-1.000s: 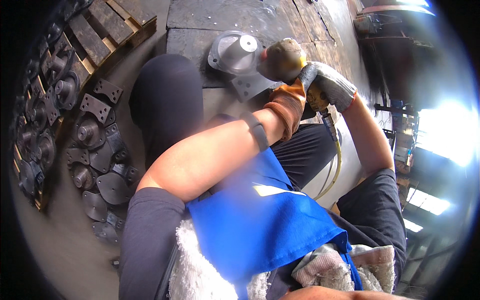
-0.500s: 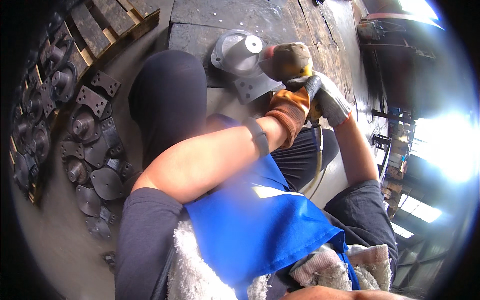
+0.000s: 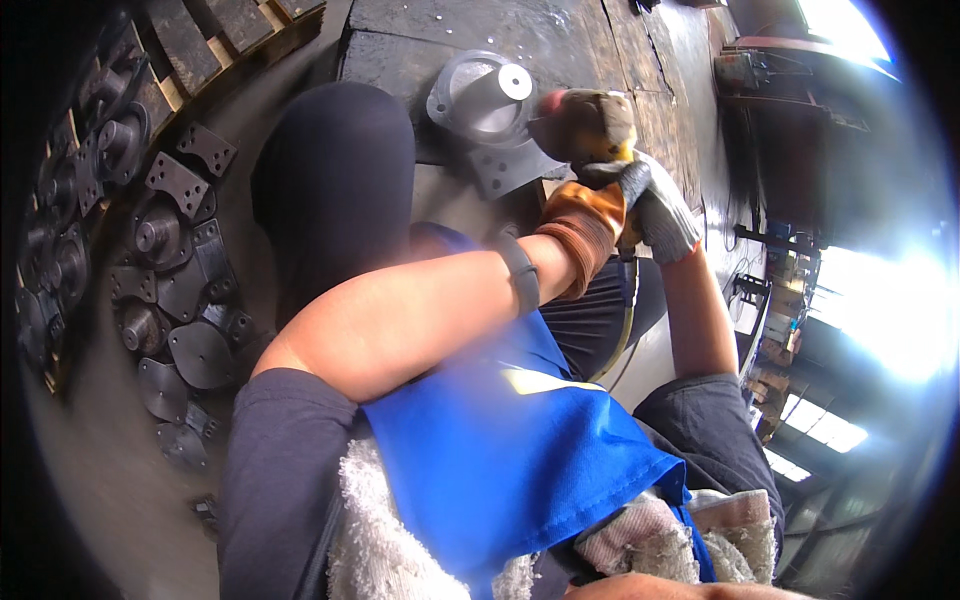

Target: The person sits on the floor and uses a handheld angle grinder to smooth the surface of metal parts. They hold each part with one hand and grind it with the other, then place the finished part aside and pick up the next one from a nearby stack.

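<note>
Both my hands are closed around a yellow air grinder [image 3: 592,128] with a dirty brown head, held over the dark work surface. My left hand [image 3: 598,198], in an orange and black glove, grips its body from the left. On the other side my right hand [image 3: 662,212], in a pale knit glove, wraps the handle, partly hidden by the left. A hose [image 3: 628,320] runs down from the handle. Left of the tool's blurred reddish end stands a metal flange with a round shaft [image 3: 490,95]. Against it lies a plate with holes [image 3: 503,168].
A wooden pallet [image 3: 185,45] stands at the far left, with flanged metal parts [image 3: 118,140] on it. More plates and flanges [image 3: 190,290] are piled on the floor beside my left knee [image 3: 335,180]. The wooden work surface [image 3: 400,50] has dark stains.
The grinder and both hands have shifted slightly to the right and down relative to the flange, still gripped. The whole view has also moved a little.
</note>
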Demonstrator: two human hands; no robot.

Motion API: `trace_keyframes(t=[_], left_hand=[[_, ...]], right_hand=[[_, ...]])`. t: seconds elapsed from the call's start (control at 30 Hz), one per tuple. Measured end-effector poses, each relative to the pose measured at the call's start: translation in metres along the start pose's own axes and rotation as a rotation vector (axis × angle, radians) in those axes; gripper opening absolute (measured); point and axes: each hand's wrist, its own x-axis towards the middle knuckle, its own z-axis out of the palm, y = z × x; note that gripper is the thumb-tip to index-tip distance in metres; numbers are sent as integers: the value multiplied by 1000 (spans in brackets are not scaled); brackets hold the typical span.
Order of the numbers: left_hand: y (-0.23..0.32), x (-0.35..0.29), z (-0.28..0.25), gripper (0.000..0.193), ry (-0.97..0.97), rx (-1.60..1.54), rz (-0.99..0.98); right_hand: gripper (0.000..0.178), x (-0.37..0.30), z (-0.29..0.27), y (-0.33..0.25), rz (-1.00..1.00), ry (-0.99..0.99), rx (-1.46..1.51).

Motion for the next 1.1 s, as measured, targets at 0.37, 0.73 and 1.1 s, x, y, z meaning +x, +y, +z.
trace_keyframes(t=[0.37, 0.73, 1.1], left_hand=[[-7, -4, -50, 29, -361, 162, 67], [-13, 29, 23, 35, -133, -147, -187], [-9, -5, -81, 39, -401, 113, -107]], right_hand=[[28, 11, -16, 15, 146, -90, 164], [31, 22, -10, -1, 111, -93, 9], [25, 32, -19, 31, 270, -60, 250]])
